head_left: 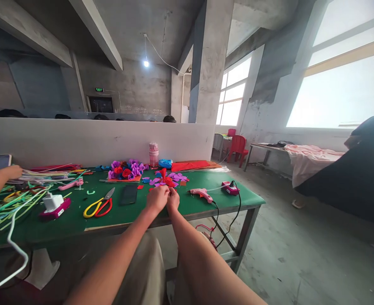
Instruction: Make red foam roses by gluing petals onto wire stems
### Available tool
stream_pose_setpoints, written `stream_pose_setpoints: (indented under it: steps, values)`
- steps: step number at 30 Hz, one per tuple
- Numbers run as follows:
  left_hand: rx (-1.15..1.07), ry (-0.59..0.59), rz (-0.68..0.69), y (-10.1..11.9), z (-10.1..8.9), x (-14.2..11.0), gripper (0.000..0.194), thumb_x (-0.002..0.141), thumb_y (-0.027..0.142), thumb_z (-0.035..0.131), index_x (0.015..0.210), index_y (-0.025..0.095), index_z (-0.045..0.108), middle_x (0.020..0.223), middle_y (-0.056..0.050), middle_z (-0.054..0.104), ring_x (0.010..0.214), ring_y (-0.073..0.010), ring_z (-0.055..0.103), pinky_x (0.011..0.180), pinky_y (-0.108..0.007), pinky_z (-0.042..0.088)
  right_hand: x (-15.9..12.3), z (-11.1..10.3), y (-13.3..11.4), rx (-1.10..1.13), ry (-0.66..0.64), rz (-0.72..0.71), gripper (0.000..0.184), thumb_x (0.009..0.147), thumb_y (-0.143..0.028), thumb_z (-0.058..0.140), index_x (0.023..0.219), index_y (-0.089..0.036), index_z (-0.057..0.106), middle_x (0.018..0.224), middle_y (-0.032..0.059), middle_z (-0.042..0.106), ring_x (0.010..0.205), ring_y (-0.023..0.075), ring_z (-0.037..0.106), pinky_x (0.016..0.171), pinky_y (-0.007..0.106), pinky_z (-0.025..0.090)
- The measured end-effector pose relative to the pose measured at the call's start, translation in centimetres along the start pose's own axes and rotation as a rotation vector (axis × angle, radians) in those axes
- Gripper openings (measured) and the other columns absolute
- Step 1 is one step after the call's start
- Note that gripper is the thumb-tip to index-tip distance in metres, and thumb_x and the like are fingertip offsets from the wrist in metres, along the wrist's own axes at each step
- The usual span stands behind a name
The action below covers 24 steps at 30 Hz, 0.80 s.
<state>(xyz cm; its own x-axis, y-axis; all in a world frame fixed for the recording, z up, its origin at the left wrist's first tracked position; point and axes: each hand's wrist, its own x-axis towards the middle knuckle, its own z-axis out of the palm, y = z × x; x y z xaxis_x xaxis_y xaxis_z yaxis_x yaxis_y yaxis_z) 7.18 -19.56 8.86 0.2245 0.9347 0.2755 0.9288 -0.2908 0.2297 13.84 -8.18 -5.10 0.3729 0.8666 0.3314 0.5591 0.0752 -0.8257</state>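
Observation:
My left hand (157,199) and my right hand (173,199) meet at the front edge of the green table, with fingertips pinched together. Between them they grip a red paper flower (165,176), its pointed petals sticking up past my fingers. Its lower part is hidden by my hands. Loose purple petals (178,177) lie just behind it. A pink glue gun (202,195) rests to the right of my right hand. To the left of my left hand are a dark phone (128,194) and scissors (100,205) with yellow and red handles.
Finished purple and red flowers (126,169) are piled near the white partition (111,137). A pink bottle (153,154), a blue packet (165,163) and red paper sheets (193,165) stand behind. Power sockets (230,188) trail cords. At left, another person's hand (11,172) reaches over coloured strips.

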Motion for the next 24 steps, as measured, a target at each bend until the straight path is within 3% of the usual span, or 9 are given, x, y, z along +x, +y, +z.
stream_pose_setpoints:
  steps: [2,5,13,18,24]
  values:
    - [0.071,-0.007,0.004,-2.0,1.3,2.8,0.031,0.086,0.016,0.038,0.106,0.018,0.062,0.096,-0.013,0.068,0.092,-0.0242,0.063,0.074,-0.032,0.046,-0.1,0.0,-0.2,0.023,-0.035,0.012,0.026,0.089,-0.031,0.052,0.110,-0.018,0.057,0.110,0.0069,0.059,0.092,0.0181,0.059,0.079,0.037,0.050]
    - [0.157,-0.052,0.039,-3.3,2.7,4.8,0.041,0.086,0.011,0.036,0.120,0.023,0.054,0.097,-0.012,0.068,0.094,-0.0240,0.063,0.078,-0.034,0.045,-0.1,-0.2,-0.3,0.052,-0.047,0.028,0.018,0.088,-0.031,0.049,0.090,-0.023,0.065,0.085,0.0003,0.066,0.076,0.0152,0.059,0.067,0.027,0.046]
    - [0.252,-0.113,0.106,-3.5,4.5,6.9,0.028,0.085,0.011,0.038,0.094,0.014,0.064,0.094,-0.016,0.067,0.096,-0.0273,0.062,0.079,-0.037,0.046,-0.1,-0.5,-0.6,0.093,-0.030,0.047,0.019,0.082,-0.027,0.047,0.083,-0.027,0.066,0.073,-0.0023,0.064,0.066,0.0136,0.052,0.055,0.021,0.034]
    - [0.213,-0.081,0.136,-3.8,4.2,7.4,0.022,0.083,0.009,0.041,0.083,0.014,0.062,0.092,-0.015,0.067,0.095,-0.0265,0.062,0.080,-0.036,0.044,-0.2,-0.5,-0.7,0.107,-0.034,0.041,0.018,0.081,-0.030,0.049,0.080,-0.027,0.066,0.071,-0.0023,0.064,0.064,0.0138,0.052,0.054,0.022,0.032]
    - [0.048,-0.012,0.130,-4.1,4.3,5.5,0.023,0.085,0.008,0.032,0.094,0.014,0.053,0.093,-0.012,0.065,0.088,-0.0218,0.062,0.073,-0.031,0.044,-0.3,-0.7,-0.8,0.121,-0.028,0.044,0.020,0.082,-0.031,0.046,0.079,-0.026,0.065,0.071,-0.0021,0.064,0.065,0.0139,0.052,0.054,0.022,0.032]
